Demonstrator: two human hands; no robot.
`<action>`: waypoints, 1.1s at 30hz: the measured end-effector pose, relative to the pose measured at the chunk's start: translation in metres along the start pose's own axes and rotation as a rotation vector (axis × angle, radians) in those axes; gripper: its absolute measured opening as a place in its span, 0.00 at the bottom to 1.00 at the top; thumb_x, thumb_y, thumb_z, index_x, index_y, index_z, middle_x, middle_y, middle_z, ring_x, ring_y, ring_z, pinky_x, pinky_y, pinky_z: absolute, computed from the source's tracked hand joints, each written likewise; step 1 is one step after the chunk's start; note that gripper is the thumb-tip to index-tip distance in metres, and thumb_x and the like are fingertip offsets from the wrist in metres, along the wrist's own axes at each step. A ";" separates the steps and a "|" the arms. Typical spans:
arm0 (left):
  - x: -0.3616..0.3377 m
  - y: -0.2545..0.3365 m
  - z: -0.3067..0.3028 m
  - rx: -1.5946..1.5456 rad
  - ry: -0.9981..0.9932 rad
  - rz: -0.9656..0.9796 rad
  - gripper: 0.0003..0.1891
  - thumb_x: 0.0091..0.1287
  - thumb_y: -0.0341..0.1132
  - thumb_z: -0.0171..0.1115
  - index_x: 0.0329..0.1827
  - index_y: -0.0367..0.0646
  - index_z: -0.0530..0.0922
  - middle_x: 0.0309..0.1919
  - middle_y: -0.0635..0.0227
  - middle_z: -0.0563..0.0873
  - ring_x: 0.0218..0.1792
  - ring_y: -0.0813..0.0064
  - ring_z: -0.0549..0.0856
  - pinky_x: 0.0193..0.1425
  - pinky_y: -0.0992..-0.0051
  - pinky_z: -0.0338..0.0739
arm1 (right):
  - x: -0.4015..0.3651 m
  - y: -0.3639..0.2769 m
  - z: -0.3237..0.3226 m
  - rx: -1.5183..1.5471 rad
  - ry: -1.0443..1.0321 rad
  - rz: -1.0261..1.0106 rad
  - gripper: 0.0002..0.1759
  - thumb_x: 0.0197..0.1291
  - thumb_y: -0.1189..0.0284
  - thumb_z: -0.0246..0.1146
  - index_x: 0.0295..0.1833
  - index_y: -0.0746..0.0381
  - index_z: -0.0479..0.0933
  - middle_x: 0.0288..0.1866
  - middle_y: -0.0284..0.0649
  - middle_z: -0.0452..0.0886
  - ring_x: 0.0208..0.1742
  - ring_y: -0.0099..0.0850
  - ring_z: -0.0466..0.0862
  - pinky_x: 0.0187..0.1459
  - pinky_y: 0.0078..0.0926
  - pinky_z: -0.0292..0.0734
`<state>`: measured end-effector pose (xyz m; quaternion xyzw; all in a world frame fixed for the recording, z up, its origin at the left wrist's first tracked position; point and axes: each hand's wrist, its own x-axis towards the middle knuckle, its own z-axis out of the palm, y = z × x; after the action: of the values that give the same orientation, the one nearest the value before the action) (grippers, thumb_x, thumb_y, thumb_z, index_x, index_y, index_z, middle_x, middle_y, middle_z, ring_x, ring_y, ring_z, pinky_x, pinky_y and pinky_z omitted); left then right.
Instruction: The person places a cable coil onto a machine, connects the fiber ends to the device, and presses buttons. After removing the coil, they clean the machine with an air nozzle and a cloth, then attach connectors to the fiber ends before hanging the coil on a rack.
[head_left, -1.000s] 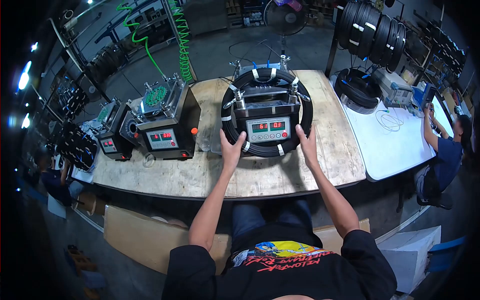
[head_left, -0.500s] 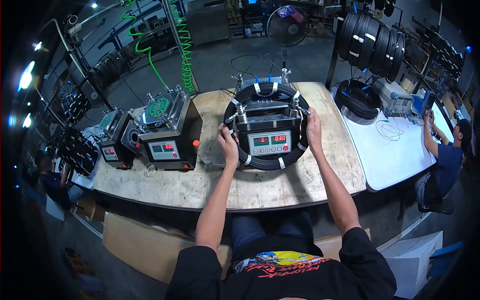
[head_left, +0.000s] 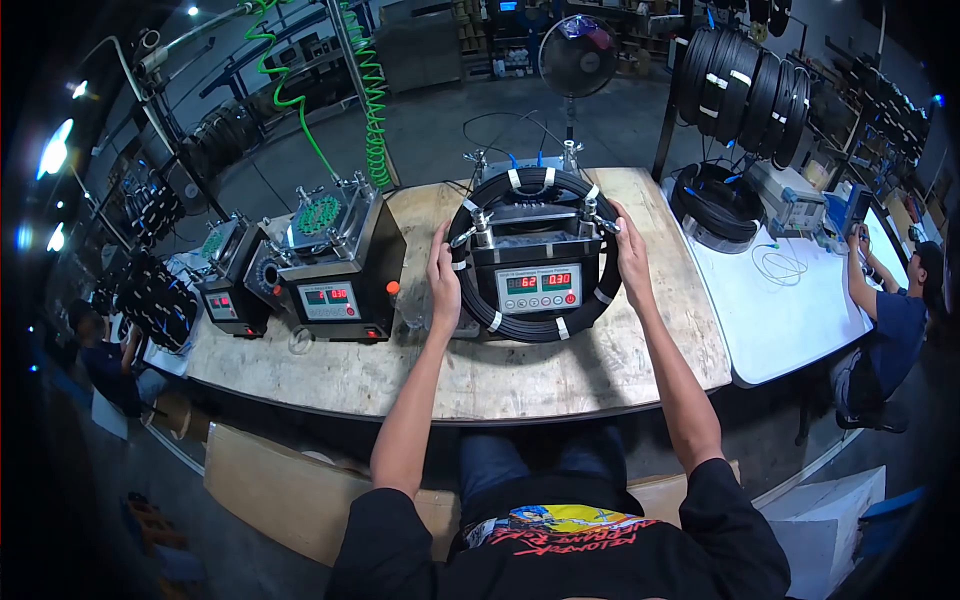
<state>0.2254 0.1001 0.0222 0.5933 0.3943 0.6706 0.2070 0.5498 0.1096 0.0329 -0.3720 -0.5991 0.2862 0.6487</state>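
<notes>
Fingers [head_left: 438,243] of left hand [head_left: 443,280] lie nearly straight along left flank of black cable coil [head_left: 530,326]. Right hand [head_left: 632,255] does likewise on right flank, neither closed round it. Wooden bench [head_left: 560,375], middle of far edge: display machine [head_left: 538,285], coil ringed around it.

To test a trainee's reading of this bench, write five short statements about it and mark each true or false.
1. The left hand and right hand rest on opposite sides of the black cable coil. True.
2. The coil lies around the machine with the digital display. True.
3. The coil is bound with red ties. False: they are white.
4. The green spiral hose hangs over the white table. False: it hangs at the upper left, behind the wooden bench.
5. A person in blue sits at the white table. True.
</notes>
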 end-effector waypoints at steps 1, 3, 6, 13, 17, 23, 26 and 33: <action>0.005 0.009 -0.001 -0.038 -0.038 -0.040 0.28 0.89 0.45 0.40 0.80 0.34 0.69 0.73 0.58 0.79 0.71 0.67 0.78 0.78 0.70 0.68 | 0.002 -0.006 -0.002 0.028 -0.040 0.031 0.32 0.87 0.52 0.46 0.80 0.65 0.70 0.76 0.46 0.77 0.79 0.34 0.72 0.81 0.31 0.59; 0.018 0.022 -0.001 -0.113 -0.118 -0.115 0.27 0.89 0.43 0.40 0.79 0.35 0.72 0.76 0.55 0.77 0.77 0.63 0.73 0.83 0.68 0.61 | 0.008 -0.018 -0.004 0.015 -0.049 0.054 0.33 0.87 0.51 0.45 0.79 0.65 0.72 0.75 0.46 0.78 0.78 0.35 0.73 0.80 0.31 0.59; 0.039 0.022 0.004 -0.024 -0.188 -0.033 0.28 0.88 0.46 0.40 0.79 0.35 0.72 0.76 0.54 0.77 0.78 0.63 0.73 0.84 0.68 0.61 | 0.023 -0.034 -0.005 -0.021 -0.117 0.078 0.32 0.86 0.52 0.47 0.78 0.64 0.73 0.73 0.45 0.80 0.75 0.35 0.76 0.78 0.31 0.63; 0.083 0.061 0.024 0.264 -0.394 0.074 0.24 0.83 0.45 0.54 0.75 0.43 0.77 0.65 0.49 0.84 0.67 0.55 0.83 0.73 0.63 0.73 | 0.068 -0.060 0.017 -0.373 -0.280 -0.132 0.24 0.78 0.61 0.63 0.74 0.56 0.79 0.61 0.49 0.88 0.57 0.35 0.87 0.63 0.33 0.79; 0.099 0.056 0.031 0.314 -0.431 0.132 0.19 0.80 0.40 0.58 0.69 0.45 0.80 0.58 0.49 0.86 0.61 0.50 0.85 0.66 0.60 0.77 | 0.082 -0.044 0.023 -0.419 -0.254 -0.158 0.21 0.75 0.63 0.64 0.69 0.57 0.82 0.56 0.49 0.88 0.53 0.39 0.87 0.58 0.38 0.81; 0.100 0.060 0.041 0.355 -0.386 0.103 0.15 0.77 0.36 0.59 0.62 0.40 0.80 0.55 0.49 0.86 0.59 0.45 0.85 0.64 0.56 0.79 | 0.104 -0.037 0.024 -0.242 -0.184 -0.156 0.13 0.73 0.68 0.64 0.54 0.65 0.83 0.46 0.44 0.81 0.50 0.33 0.85 0.53 0.32 0.80; 0.097 0.063 0.040 0.359 -0.380 0.149 0.16 0.78 0.36 0.57 0.63 0.39 0.79 0.55 0.47 0.85 0.59 0.42 0.84 0.64 0.54 0.78 | 0.128 -0.028 0.030 -0.163 -0.071 -0.137 0.14 0.77 0.66 0.61 0.49 0.68 0.79 0.37 0.40 0.83 0.40 0.29 0.85 0.43 0.28 0.80; 0.096 0.062 0.039 0.384 -0.381 0.183 0.16 0.82 0.38 0.53 0.65 0.41 0.78 0.54 0.45 0.84 0.58 0.41 0.83 0.65 0.53 0.77 | 0.205 0.034 0.023 -0.464 0.053 0.263 0.29 0.73 0.48 0.67 0.39 0.67 0.79 0.23 0.43 0.83 0.21 0.33 0.85 0.24 0.35 0.77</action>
<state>0.2548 0.1452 0.1302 0.7701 0.4128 0.4761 0.0997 0.5540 0.2992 0.1201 -0.5927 -0.5778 0.2132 0.5190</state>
